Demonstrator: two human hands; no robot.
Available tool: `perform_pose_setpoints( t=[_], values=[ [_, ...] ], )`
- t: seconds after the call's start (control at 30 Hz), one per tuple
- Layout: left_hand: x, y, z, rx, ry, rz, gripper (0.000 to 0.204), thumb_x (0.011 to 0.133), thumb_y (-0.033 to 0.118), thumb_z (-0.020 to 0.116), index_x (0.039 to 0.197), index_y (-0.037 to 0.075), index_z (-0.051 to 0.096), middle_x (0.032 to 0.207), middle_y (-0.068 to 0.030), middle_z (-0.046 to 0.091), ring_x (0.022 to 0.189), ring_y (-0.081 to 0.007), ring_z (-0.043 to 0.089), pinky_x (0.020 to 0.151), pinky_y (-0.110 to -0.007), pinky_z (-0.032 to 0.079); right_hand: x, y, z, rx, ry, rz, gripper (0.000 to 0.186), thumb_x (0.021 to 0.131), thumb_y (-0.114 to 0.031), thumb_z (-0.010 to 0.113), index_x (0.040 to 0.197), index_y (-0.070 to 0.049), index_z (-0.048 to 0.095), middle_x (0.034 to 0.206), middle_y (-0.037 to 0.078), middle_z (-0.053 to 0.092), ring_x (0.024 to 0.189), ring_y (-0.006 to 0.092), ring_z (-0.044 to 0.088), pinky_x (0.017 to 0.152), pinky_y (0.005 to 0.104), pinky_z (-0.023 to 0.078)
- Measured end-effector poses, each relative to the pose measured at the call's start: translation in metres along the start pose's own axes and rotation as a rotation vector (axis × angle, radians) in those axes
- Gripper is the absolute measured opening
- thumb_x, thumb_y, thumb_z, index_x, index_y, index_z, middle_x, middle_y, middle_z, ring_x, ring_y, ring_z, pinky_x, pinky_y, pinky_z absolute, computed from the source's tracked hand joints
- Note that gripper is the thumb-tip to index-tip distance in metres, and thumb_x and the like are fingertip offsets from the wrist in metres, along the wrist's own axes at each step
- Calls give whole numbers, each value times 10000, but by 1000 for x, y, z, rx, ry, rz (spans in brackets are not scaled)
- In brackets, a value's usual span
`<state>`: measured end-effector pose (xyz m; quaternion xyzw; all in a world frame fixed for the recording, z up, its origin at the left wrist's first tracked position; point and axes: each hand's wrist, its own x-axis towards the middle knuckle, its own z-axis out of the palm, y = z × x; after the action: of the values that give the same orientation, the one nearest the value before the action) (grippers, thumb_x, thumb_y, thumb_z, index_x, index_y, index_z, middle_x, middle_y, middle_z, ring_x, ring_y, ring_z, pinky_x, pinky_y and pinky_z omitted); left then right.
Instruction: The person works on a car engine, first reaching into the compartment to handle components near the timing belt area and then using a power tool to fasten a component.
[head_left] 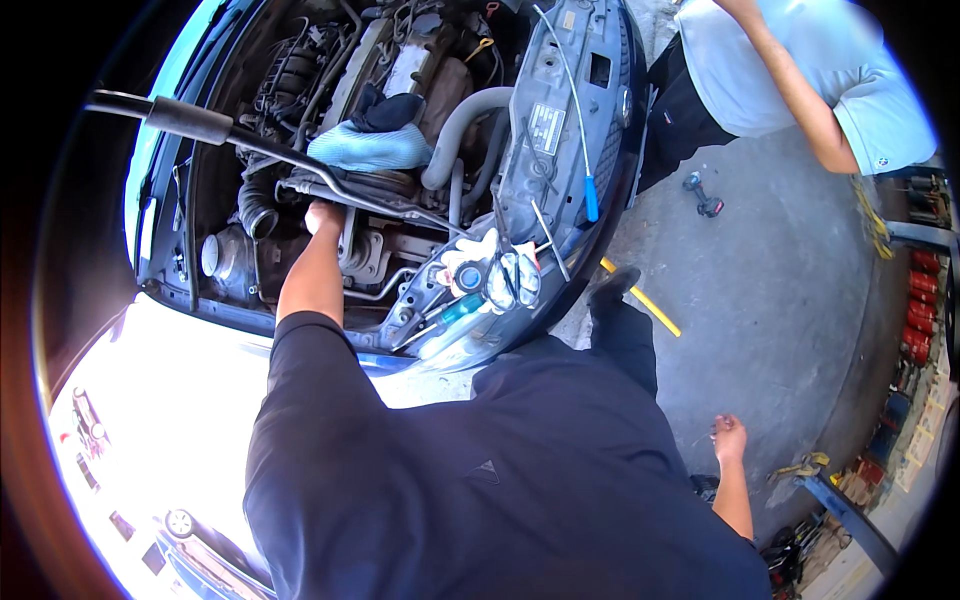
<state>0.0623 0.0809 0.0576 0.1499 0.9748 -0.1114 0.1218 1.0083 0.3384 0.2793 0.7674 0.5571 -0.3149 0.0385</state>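
My left hand [323, 219] reaches into a car's engine bay [258, 286], its fingers hidden beneath hoses and a metal bar [345, 185]. Just above it lies a light-blue cloth [368, 147], topped by a black glove or rag [390, 110]. Right of that hand, gloves [515, 280], a dark round part [470, 277] and green-handled tools [458, 310] rest on the front corner of the bay. A long blue-handled tool [590, 198] lies on the front panel. My right hand [729, 438] hangs low at my side, fingers loosely bent and slightly apart, with nothing visible in it.
A co-worker in a light shirt [760, 80] stands at upper right. On the floor [780, 300] lie a power tool [705, 196] and a yellow bar [655, 310]. A lift arm [840, 520] and red containers [920, 310] line the right side. A strut [188, 120] crosses the bay.
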Motion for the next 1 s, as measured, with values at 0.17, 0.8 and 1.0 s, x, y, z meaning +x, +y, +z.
perform_pose_setpoints(
  t=[0.17, 0.8, 1.0],
  values=[
    [-31, 8, -16, -360, 214, 42, 270, 856, 163, 598, 1065, 69, 740, 1153, -163, 702, 1096, -374, 653, 951, -424, 521, 21, 24, -2, 124, -10, -13, 155, 989, -143, 600, 948, 0, 641, 754, 81, 653, 578, 125, 604, 466, 270, 451],
    [-332, 44, -96, -1276, 434, -110, 230, 870, 97, 624, 1062, 17, 723, 881, -127, 741, 823, -192, 712, 783, -316, 546, 129, 76, 41, 261, -282, -87, 178, 985, -180, 618, 865, -59, 564, 647, 67, 571, 479, 187, 548, 393, 344, 430],
    [-470, 142, -96, -1345, 283, 106, 221, 904, 78, 636, 1099, -12, 690, 923, -102, 727, 860, -140, 680, 813, -291, 534, 127, 131, -6, -55, -276, -256, 303, 919, -320, 642, 982, -29, 700, 725, 91, 667, 639, 193, 608, 572, 407, 489]
  ],
)
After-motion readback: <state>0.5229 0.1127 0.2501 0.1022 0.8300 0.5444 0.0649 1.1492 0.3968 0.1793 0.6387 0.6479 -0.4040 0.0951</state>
